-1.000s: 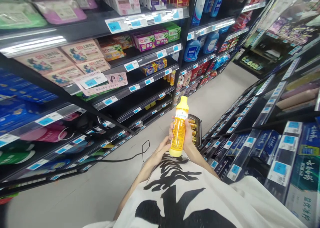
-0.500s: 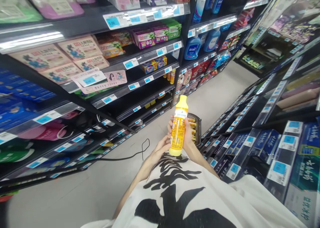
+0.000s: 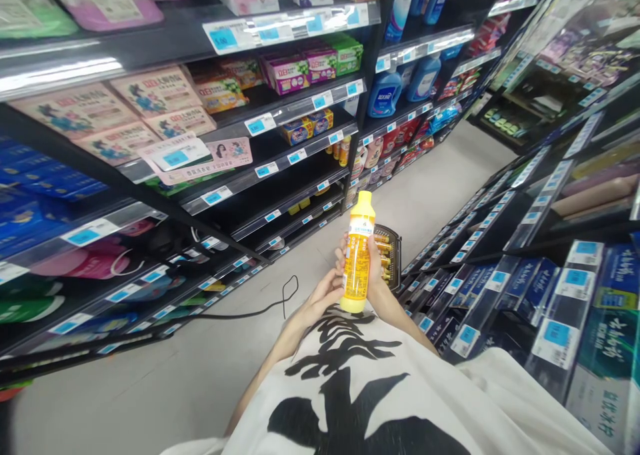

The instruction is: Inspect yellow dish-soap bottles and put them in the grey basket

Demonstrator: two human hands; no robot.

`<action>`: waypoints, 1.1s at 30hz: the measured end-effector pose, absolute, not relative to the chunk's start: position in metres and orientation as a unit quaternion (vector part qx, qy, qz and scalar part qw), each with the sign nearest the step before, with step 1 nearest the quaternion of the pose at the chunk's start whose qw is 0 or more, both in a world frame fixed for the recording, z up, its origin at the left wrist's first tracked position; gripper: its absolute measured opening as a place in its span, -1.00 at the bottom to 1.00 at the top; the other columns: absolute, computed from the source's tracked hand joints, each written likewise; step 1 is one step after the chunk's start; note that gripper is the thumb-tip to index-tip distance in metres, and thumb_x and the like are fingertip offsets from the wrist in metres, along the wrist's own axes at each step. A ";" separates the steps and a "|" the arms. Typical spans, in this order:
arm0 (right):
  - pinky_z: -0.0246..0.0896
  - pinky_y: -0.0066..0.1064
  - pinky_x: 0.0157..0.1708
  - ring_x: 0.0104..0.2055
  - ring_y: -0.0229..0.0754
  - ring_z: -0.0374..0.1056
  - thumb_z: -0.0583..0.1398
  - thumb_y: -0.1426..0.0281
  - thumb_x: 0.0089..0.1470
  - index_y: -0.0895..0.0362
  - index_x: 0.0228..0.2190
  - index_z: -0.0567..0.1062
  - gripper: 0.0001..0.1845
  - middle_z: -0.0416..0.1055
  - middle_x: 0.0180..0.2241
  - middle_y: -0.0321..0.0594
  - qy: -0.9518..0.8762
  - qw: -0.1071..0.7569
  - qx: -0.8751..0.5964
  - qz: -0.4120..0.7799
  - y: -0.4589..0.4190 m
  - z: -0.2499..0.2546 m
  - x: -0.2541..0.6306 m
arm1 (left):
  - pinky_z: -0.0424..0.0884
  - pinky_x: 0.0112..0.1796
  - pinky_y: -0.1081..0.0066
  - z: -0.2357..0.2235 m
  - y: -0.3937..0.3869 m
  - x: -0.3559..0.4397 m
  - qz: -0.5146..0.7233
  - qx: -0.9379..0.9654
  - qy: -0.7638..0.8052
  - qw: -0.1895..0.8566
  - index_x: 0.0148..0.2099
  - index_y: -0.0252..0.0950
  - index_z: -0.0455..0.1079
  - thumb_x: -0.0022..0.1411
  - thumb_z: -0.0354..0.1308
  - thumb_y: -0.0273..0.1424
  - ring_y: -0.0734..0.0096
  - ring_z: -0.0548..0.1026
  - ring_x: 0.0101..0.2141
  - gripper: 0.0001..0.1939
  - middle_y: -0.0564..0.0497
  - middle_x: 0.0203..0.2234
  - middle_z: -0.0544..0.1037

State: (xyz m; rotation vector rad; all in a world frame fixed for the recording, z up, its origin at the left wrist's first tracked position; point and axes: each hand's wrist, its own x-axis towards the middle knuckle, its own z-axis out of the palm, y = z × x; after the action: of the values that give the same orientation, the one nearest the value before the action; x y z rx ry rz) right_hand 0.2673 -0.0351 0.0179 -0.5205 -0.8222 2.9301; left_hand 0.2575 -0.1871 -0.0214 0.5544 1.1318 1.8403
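Observation:
I hold a yellow bottle [image 3: 358,255] with a yellow cap upright in front of my chest. My right hand [image 3: 376,268] is wrapped round its middle from the right side. My left hand [image 3: 325,296] sits at the bottle's lower left, fingers curled against its base. Just beyond the bottle, a black basket [image 3: 394,252] on the floor holds several more yellow bottles.
Dark shelving [image 3: 260,142] on the left carries boxed goods, blue packs and blue price tags. Blue detergent jugs [image 3: 385,94] stand further along. A shelf unit [image 3: 525,268] with blue boxes lines the right. A black cable [image 3: 280,305] loops across the pale aisle floor.
The bottle and both hands have stayed almost in place; the view has shifted slightly and the bottle tilts a little more upright.

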 end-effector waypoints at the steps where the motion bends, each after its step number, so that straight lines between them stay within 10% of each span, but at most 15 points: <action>1: 0.27 -0.47 -0.66 -0.58 -0.26 0.26 0.10 -0.12 0.17 0.10 -0.21 0.45 -0.47 0.36 -0.51 -0.32 -0.266 0.029 -0.156 0.951 -0.035 0.017 0.266 | 0.38 -0.01 0.21 -0.021 -0.187 0.257 0.740 0.225 0.455 0.441 0.15 -0.27 0.25 0.33 0.19 -0.16 0.12 0.52 -0.01 -0.54 -0.14 -0.03 0.56; 16: 0.33 -0.42 -0.61 -0.51 -0.20 0.37 0.06 -0.10 0.23 0.17 -0.20 0.48 -0.43 0.40 -0.55 -0.30 -0.268 -0.003 -0.183 0.946 -0.037 0.032 0.272 | 0.40 -0.02 0.23 -0.023 -0.189 0.257 0.747 0.242 0.440 0.436 0.20 -0.28 0.27 0.34 0.20 -0.21 0.11 0.53 -0.01 -0.53 -0.15 -0.02 0.56; 33: 0.48 -0.27 -0.21 -0.18 -0.17 0.46 0.22 0.24 0.29 0.19 0.00 0.45 -0.66 0.46 -0.08 -0.13 -0.282 -0.027 -0.202 0.938 -0.034 0.019 0.264 | 0.36 0.09 0.13 -0.035 -0.189 0.256 0.748 0.221 0.450 0.436 0.38 -0.25 0.18 0.34 0.19 -0.17 0.05 0.50 0.06 -0.35 -0.19 0.10 0.52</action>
State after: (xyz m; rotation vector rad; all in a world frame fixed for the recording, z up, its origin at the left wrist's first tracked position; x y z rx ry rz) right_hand 0.2643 -0.0339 0.0194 -0.6456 -0.9004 2.9968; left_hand 0.2564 -0.1894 -0.0346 0.5508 1.1189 1.8601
